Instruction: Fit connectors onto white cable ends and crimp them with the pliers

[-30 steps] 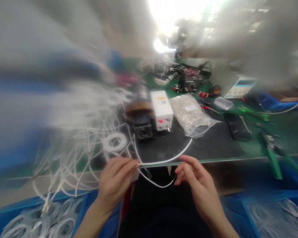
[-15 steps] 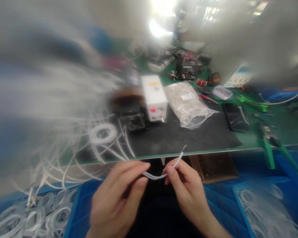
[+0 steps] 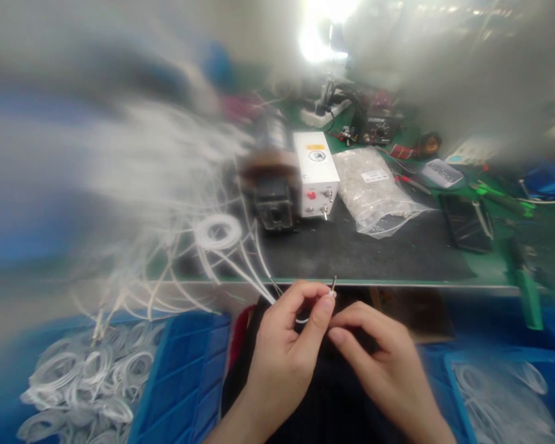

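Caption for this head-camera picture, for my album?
A white cable end pinched in the left hand, right hand close beside, before a workbench.

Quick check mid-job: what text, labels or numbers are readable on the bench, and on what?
Nothing reads clearly.
White box: yellow sticker and round logo, blurred.
Plastic bag: white label, too small.
Black unit at the back: front lettering, blurred.
White cable in left hand: no print visible.

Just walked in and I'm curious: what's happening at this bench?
A person pinches the end of a white cable in the left hand, bare tip pointing up, just below the table edge. The right hand sits close beside it; its grip is hidden. Other cables lie piled on the table and coiled in blue bins.
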Demonstrator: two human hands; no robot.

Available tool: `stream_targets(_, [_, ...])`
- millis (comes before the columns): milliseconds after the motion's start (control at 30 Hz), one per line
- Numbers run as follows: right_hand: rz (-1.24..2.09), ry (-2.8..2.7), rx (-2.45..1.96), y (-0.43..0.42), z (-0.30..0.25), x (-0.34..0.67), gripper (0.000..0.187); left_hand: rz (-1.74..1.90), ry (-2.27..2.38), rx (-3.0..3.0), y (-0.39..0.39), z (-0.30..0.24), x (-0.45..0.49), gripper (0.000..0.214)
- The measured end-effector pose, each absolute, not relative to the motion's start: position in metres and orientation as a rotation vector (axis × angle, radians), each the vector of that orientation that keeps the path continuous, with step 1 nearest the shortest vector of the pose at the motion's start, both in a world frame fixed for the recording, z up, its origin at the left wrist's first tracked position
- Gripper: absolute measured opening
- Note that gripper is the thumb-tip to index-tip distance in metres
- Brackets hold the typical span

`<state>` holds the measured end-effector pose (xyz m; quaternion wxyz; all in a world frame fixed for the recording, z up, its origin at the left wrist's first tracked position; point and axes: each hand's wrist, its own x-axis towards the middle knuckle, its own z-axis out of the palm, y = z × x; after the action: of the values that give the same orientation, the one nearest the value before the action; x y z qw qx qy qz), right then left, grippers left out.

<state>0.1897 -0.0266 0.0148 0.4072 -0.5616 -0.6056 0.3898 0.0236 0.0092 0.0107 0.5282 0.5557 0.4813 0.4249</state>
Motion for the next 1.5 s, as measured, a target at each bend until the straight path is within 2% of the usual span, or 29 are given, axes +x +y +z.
stream_targets(200, [0.786,-1.388,-1.484,-0.021,0.034,0.202,0.003,0.887,1.047,1.028,-0.001,0.013,0.026,0.020])
stream_targets(333, [0.781,-1.384,-1.412,-0.015,0.037,0.189,0.008,0.878,1.032,1.049,-0.006,0.015,0.025,0.020])
stream_targets(700, [1.170,-1.209,-1.274,-0.006,0.029,0.191,0.004,0.904,1.016,1.158,-0.010,0.007,0.021,0.023])
stream_targets(1033, [1.356,-1.055,-1.159,-0.009,0.021,0.191,0.009,0.966,1.067,1.290,-0.014,0.008,0.019,0.016])
stream_targets(1367, [1.740,-0.650,-1.007,-0.009,0.014,0.187,0.020,1.054,1.040,1.372,-0.009,0.011,0.020,0.014])
stream_targets(1433, [1.675,-0.710,-1.061,-0.010,0.015,0.188,0.020,1.061,1.042,1.358,-0.009,0.011,0.020,0.013])
stream_targets(1500, [1.443,-0.842,-1.188,-0.014,0.018,0.187,0.012,1.066,1.055,1.344,-0.009,0.010,0.021,0.012])
